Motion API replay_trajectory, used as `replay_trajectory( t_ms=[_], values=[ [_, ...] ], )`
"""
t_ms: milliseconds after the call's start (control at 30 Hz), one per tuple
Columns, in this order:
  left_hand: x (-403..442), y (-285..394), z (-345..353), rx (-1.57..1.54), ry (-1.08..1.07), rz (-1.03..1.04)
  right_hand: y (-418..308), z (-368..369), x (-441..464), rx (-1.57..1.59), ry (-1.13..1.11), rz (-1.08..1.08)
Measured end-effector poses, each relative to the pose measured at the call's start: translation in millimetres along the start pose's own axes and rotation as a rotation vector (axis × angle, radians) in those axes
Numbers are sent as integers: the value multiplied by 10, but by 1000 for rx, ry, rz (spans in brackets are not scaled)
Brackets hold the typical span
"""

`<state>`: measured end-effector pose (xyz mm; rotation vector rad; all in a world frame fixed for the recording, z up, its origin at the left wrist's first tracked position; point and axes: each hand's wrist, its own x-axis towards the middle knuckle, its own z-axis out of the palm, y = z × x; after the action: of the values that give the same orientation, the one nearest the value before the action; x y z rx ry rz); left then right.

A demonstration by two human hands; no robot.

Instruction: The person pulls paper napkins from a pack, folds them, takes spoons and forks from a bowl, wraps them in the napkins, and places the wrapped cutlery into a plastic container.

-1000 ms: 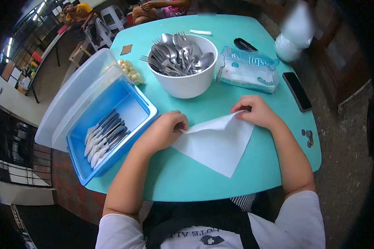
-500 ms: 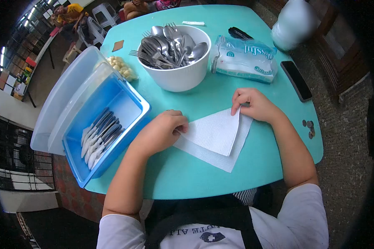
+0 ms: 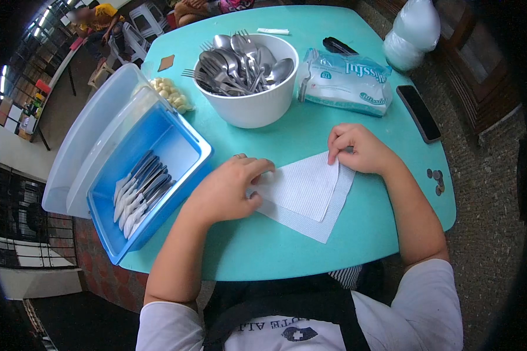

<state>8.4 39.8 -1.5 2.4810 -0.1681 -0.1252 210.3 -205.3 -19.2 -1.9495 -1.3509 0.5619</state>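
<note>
A white paper napkin (image 3: pixel 301 190) lies on the turquoise table in front of me, folded over at a slant so that its lower layer shows along the right and bottom edges. My right hand (image 3: pixel 357 146) pinches the top corner of the napkin between thumb and fingers. At the napkin's left corner is my left hand (image 3: pixel 231 184), its thumb and fingers apart over the paper. Left of that hand stands a blue tray (image 3: pixel 181 131) holding several wrapped cutlery sets (image 3: pixel 141 193). Behind the napkin, a white bucket (image 3: pixel 249 111) is full of forks and spoons (image 3: pixel 243 64).
A napkin pack (image 3: pixel 345 85), a black object (image 3: pixel 338 46) and a phone (image 3: pixel 418 114) lie on the right, with coins (image 3: pixel 437 180) near the edge. A clear lid (image 3: pixel 93 140) leans by the tray. A plastic bag (image 3: pixel 413 35) stands at the back. People sit beyond.
The fingers of my left hand have spread apart and lifted from the napkin's left corner. My right hand keeps its pinch, nearly unmoved.
</note>
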Motion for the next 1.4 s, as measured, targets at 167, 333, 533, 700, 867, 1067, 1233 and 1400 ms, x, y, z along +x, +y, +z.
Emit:
replay_trajectory(
  t_ms=[167,333,533,700,867,1067,1233,1400],
  values=[
    [-42,130,42,226,-60,0,-29,-10,-14,-198,-17,-116],
    [-51,130,50,230,-40,17,-377,424,4,-523,138,-254],
    [-67,47,82,243,-57,15,-683,1000,-171,-640,-30,-73],
    [-80,89,82,231,-62,-9,-529,811,-398,-672,3,82],
    [-95,116,61,208,-86,-26,-341,472,-655,-612,124,337],
    [-72,21,161,265,-68,-10,-467,403,-594,-868,236,352],
    [-66,88,104,302,-103,-62,-711,674,-242,-773,123,-72],
    [-79,94,210,325,-46,-55,-897,766,-69,-760,-45,-63]
  ],
)
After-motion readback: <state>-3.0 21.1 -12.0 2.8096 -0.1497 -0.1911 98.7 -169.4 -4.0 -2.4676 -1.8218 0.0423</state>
